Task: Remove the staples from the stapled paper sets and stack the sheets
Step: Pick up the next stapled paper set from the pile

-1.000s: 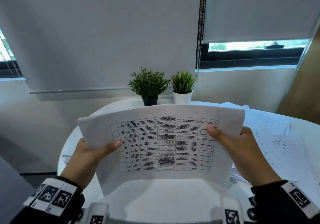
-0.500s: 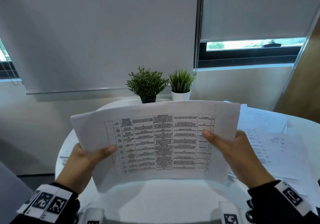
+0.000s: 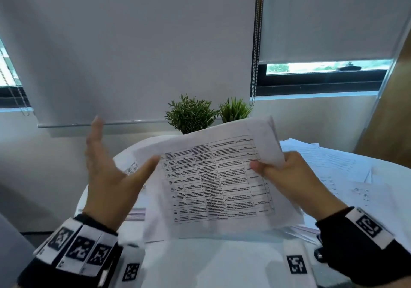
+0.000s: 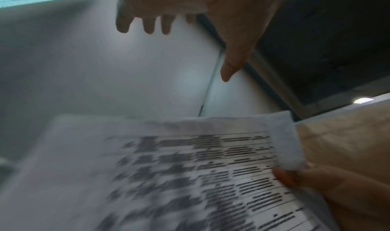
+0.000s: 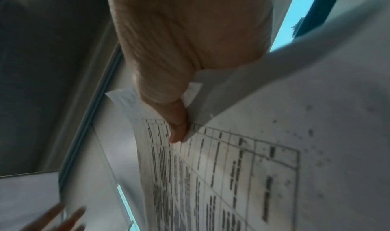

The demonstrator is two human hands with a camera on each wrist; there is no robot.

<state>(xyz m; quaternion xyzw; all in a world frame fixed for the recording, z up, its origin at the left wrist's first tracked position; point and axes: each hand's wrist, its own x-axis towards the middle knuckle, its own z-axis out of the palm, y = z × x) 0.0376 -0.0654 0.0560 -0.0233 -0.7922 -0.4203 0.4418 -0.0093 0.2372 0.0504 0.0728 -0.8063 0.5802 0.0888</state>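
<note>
Above white round table point(image 3: 200, 263), right hand point(image 3: 295, 176) pinching printed sheets point(image 3: 218, 176); left hand point(image 3: 106, 172) spread, empty; potted plants point(image 3: 191, 114), lowered blinds point(image 3: 133, 42).

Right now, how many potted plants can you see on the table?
2. Both stand at the far edge of the table, behind the held paper: the bushy plant on the left, the grassy plant close beside it on the right. The paper hides both pots.

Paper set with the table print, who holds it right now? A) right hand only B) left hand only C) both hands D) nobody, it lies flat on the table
A: the right hand pinches the paper set at its right edge, thumb on the printed face, while the left hand is spread open, off the sheets.
</note>
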